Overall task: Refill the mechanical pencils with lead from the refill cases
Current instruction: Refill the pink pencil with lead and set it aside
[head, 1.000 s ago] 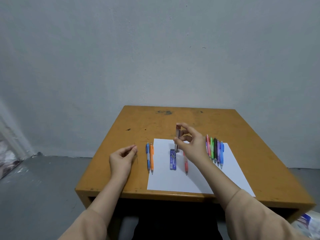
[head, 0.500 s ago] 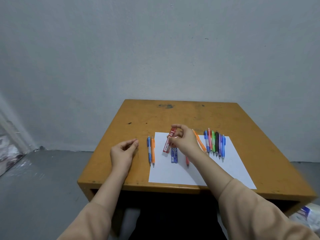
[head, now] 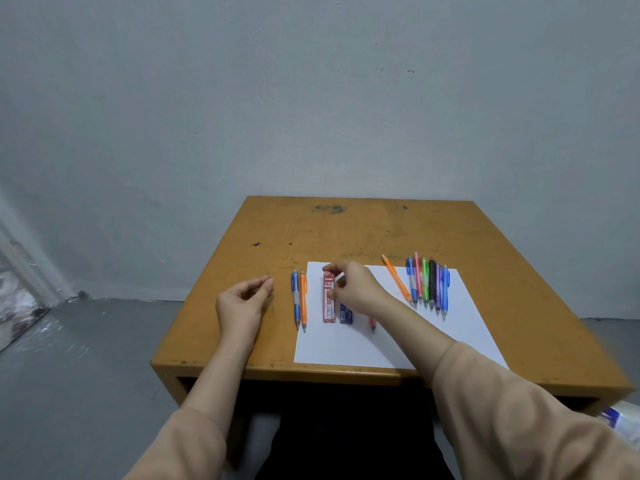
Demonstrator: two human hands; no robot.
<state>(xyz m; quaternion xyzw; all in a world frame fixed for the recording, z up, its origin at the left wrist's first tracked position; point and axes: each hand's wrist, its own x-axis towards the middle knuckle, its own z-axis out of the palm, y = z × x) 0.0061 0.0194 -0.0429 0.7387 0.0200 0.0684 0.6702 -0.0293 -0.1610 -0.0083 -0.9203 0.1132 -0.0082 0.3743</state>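
While the right hand (head: 351, 289) pinches the red refill case (head: 329, 306) beside the blue refill case (head: 346, 316) and the left hand (head: 242, 301) a lead (head: 273, 306), ten pencils (head: 303, 299) flank them.

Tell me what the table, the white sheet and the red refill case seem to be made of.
Table: likely wood or board, worn ochre paint, going by scuffs and dark stains. White sheet: paper, matte, lying thin and flat. Red refill case: probably plastic, slightly glossy, with printed lettering.
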